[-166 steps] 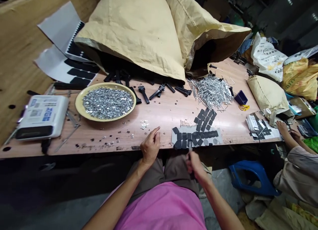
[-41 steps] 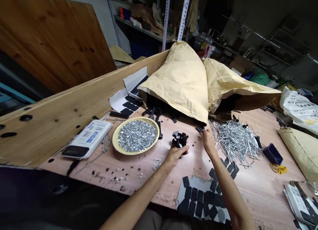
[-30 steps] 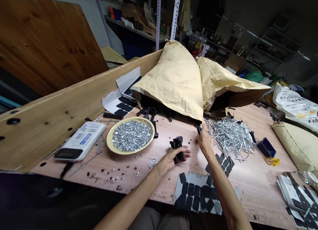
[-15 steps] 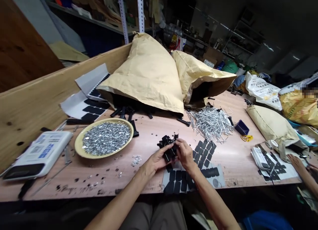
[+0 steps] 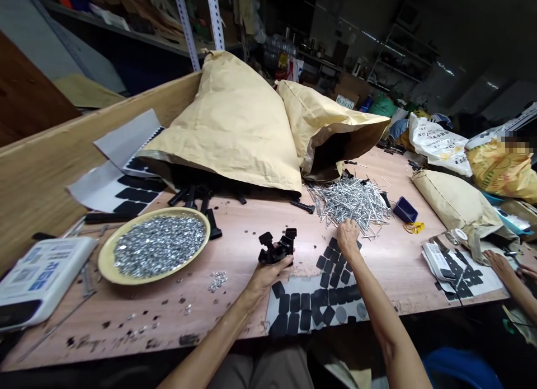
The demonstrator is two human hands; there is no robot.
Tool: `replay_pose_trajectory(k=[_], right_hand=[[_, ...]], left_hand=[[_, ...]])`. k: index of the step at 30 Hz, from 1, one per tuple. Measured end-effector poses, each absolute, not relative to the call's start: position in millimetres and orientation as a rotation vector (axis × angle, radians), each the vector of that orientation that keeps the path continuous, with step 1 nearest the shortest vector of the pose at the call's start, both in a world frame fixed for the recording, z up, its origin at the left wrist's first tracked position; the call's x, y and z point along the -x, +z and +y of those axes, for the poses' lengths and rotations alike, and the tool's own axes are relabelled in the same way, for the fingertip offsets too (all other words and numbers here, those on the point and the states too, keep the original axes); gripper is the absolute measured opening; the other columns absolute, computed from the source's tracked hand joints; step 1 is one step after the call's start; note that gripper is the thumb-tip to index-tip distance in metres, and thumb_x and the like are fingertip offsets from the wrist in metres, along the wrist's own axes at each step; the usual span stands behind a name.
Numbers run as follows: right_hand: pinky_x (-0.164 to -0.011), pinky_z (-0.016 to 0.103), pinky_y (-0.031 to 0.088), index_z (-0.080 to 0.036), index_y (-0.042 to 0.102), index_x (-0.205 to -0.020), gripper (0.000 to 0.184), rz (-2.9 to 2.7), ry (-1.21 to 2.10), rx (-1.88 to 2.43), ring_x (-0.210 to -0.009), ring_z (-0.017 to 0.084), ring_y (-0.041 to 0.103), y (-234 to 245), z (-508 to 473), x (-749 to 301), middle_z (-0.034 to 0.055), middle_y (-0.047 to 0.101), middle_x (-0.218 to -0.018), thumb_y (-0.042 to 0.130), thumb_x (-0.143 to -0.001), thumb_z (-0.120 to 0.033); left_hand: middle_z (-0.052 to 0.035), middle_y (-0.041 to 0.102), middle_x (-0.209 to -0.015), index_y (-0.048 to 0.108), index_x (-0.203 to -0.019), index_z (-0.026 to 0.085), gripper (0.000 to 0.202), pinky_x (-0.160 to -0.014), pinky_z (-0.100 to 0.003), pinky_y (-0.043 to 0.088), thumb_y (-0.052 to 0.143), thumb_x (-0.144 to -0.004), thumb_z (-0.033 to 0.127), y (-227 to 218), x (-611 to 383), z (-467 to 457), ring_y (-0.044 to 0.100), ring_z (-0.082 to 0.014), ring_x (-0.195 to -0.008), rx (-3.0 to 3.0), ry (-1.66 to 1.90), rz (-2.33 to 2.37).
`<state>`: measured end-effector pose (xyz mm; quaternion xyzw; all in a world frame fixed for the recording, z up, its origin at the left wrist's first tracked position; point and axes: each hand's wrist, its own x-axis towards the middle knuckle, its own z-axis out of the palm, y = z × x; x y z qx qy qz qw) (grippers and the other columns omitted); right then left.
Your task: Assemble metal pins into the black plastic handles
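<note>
My left hand [image 5: 268, 274] is closed around a cluster of black plastic parts [image 5: 277, 249], held just above the table; how many pieces it has is unclear. My right hand [image 5: 348, 237] reaches out to the near edge of a heap of thin silvery metal pins [image 5: 352, 201]. Its fingers are curled down and pressed together, and their tips are hidden, so whatever they pinch does not show. Below and between my forearms, black rounded pads [image 5: 306, 302] lie on a pale backing sheet [image 5: 273, 316]. More loose black pads [image 5: 333, 263] sit just short of the right hand.
A yellow bowl [image 5: 103, 263] full of small shiny metal pieces stands left, beside a white scale [image 5: 62, 266]. Two large paper sacks [image 5: 235, 126] lie at the back. Right of the pins is a dark blue box [image 5: 405, 210]. Another person's hand [image 5: 499, 266] works far right.
My right hand has left the black parts and moved right and forward to the metal pins. My left hand keeps hold of the black parts. The view has shifted slightly right.
</note>
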<state>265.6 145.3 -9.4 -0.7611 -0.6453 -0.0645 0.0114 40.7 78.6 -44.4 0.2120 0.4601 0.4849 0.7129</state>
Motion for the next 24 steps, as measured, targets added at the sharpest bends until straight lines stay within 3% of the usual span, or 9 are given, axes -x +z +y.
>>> replay_pose_trajectory(k=[6, 11, 14, 17, 20, 24], right_hand=[[-0.085, 0.041, 0.037, -0.013, 0.069, -0.077, 0.031, -2.192, -0.205, 2.280, -0.096, 0.027, 0.051, -3, 151, -265, 0.0170, 0.062, -0.100, 0.046, -0.070, 0.007], [-0.082, 0.040, 0.040, -0.013, 0.066, -0.081, 0.018, -2.114, -0.181, 2.148, -0.094, 0.026, 0.053, 20, 140, -256, 0.0154, 0.062, -0.100, 0.049, -0.078, -0.008], [-0.075, 0.035, 0.047, -0.016, 0.058, -0.095, 0.016, -1.770, 0.188, 1.796, -0.081, 0.020, 0.059, 33, 119, -238, 0.0074, 0.064, -0.086, 0.050, -0.083, -0.020], [-0.070, 0.032, 0.052, -0.021, 0.047, -0.113, 0.033, -1.515, 0.528, 1.381, -0.072, 0.015, 0.063, 43, 97, -215, 0.0006, 0.064, -0.081, 0.056, -0.082, -0.029], [-0.072, 0.031, 0.054, -0.025, 0.049, -0.106, 0.028, -1.495, 0.634, 1.164, -0.071, 0.014, 0.065, 48, 82, -198, -0.0014, 0.065, -0.081, 0.060, -0.081, -0.028], [-0.070, 0.030, 0.056, -0.023, 0.054, -0.097, 0.018, -1.533, 0.640, 1.158, -0.071, 0.014, 0.068, 47, 77, -191, -0.0004, 0.067, -0.078, 0.061, -0.081, -0.029]], left_hand=[[-0.0031, 0.070, -0.085, 0.065, -0.087, 0.017, 0.040, -0.081, -0.031, 0.052, 0.081, -0.051, 0.013, -51, -42, 75, 0.062, -0.0243, -0.100, -0.579, 1.132, 1.074], [-0.0025, 0.070, -0.091, 0.064, -0.085, 0.019, 0.036, -0.087, -0.032, 0.050, 0.078, -0.052, 0.012, -48, -40, 72, 0.061, -0.0240, -0.102, -0.704, 1.180, 1.159], [-0.0027, 0.070, -0.090, 0.065, -0.084, 0.020, 0.036, -0.087, -0.031, 0.049, 0.074, -0.052, 0.006, -49, -39, 72, 0.061, -0.0239, -0.100, -0.789, 1.216, 1.159], [-0.0034, 0.069, -0.089, 0.067, -0.088, 0.018, 0.039, -0.079, -0.031, 0.051, 0.069, -0.052, 0.002, -51, -40, 69, 0.063, -0.0228, -0.091, -0.898, 1.262, 1.047], [-0.0031, 0.067, -0.086, 0.069, -0.091, 0.017, 0.038, -0.073, -0.032, 0.051, 0.062, -0.057, 0.002, -51, -42, 65, 0.063, -0.0202, -0.081, -1.117, 1.336, 0.974], [-0.0030, 0.066, -0.082, 0.070, -0.090, 0.020, 0.039, -0.073, -0.032, 0.048, 0.052, -0.060, 0.001, -49, -42, 62, 0.059, -0.0195, -0.082, -1.445, 1.421, 0.990]])
